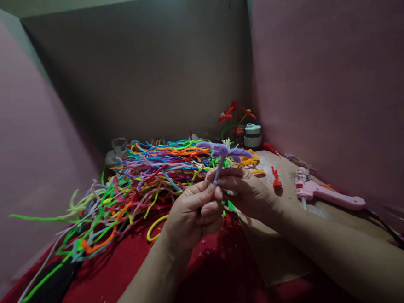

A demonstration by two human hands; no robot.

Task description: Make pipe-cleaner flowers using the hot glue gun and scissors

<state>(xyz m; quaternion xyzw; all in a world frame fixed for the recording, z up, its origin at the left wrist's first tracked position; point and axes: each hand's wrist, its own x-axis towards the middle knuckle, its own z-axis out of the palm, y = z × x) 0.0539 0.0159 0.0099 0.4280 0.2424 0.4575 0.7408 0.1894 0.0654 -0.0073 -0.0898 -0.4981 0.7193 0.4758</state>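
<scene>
A purple pipe-cleaner flower (222, 151) stands upright between my hands, its fuzzy petals spread at the top around a pale centre. My left hand (194, 209) is closed, with thumb and fingers pinching the lower stem. Also closed, my right hand (248, 190) grips the stem from the other side, its fingertips meeting those of my left. The very bottom of the stem is hidden by the fingers. Just behind the hands lies a large tangled heap of pipe cleaners (148, 169) in many colours.
On a brown board (282, 256) at the right lie a pink glue gun (329, 197) and a small red pipe-cleaner piece (276, 178). Farther back stand a mint-lidded jar (252, 136) and red and orange flowers (234, 114). Red cloth (211, 280) covers the front; pink walls flank both sides.
</scene>
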